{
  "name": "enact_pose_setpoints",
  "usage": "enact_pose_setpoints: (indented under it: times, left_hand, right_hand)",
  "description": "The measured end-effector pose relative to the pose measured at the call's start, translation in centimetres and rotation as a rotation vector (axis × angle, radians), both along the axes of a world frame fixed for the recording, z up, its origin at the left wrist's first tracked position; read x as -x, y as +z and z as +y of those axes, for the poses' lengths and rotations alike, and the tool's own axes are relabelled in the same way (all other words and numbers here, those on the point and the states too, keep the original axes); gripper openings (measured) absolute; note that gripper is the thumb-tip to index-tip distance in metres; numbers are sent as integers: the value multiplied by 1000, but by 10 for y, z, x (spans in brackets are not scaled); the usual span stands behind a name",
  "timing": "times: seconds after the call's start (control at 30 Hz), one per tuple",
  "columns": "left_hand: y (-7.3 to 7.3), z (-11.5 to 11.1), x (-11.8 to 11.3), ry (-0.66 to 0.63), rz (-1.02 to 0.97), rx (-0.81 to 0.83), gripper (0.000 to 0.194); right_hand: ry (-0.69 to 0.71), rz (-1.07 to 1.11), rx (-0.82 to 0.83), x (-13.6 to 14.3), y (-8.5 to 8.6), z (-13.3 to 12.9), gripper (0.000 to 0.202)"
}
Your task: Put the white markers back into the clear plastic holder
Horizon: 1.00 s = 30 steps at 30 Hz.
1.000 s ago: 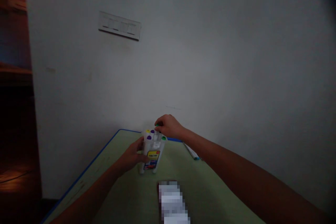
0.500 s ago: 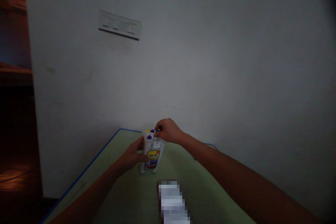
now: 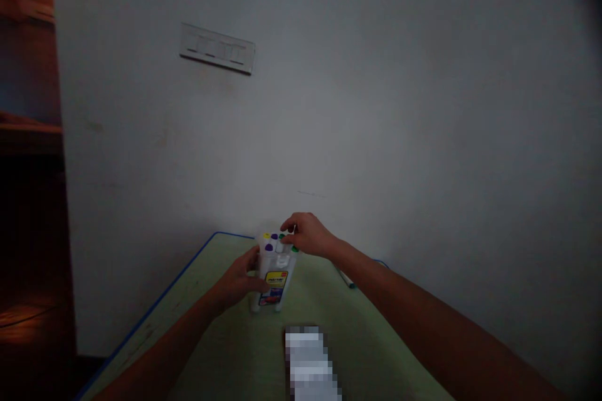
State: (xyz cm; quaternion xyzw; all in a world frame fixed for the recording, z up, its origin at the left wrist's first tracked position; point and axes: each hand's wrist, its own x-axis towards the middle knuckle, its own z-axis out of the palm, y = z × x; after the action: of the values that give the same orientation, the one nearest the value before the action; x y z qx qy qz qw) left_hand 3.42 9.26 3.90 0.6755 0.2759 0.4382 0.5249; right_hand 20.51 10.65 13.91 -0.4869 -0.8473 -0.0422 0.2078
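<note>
A clear plastic marker case (image 3: 283,261) with a yellow and blue label stands upright on the table. My left hand (image 3: 242,279) wraps around its left side, thumb across the front. Markers with a yellow cap (image 3: 267,236), purple caps (image 3: 269,247) and green caps (image 3: 295,249) stick up in it. Just over the case's top, my right hand (image 3: 308,235) is beside a green-capped marker (image 3: 282,237). Its thumb and forefinger are apart, with nothing visible between them.
The green table (image 3: 207,338) has a blue edge and meets a pale wall (image 3: 376,106). Another marker (image 3: 347,279) lies under my right forearm. A blurred-out flat object (image 3: 310,363) lies at the front. A switch panel (image 3: 217,49) is on the wall.
My right hand's fingers have parted from the green-capped marker, and the hand has shifted slightly right. My left hand keeps its hold on the case. The view has moved a little.
</note>
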Motion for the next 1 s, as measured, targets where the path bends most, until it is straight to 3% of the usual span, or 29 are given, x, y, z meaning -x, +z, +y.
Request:
enact_pose_setpoints:
  times: [0.47, 0.67, 0.87, 1.0]
  left_hand:
    - [2, -1, -1, 10, -22, 35, 54]
    - [-2, 2, 0, 4, -5, 36, 57]
    - [-2, 2, 0, -6, -2, 26, 59]
    - [-1, 1, 0, 1, -16, 20, 57]
  right_hand:
    - [-13, -144, -43, 13, 5, -8, 22]
    - [3, -88, -33, 11, 3, -5, 24]
    - [-6, 31, -45, -6, 7, 1, 20]
    - [-114, 28, -56, -40, 5, 7, 20]
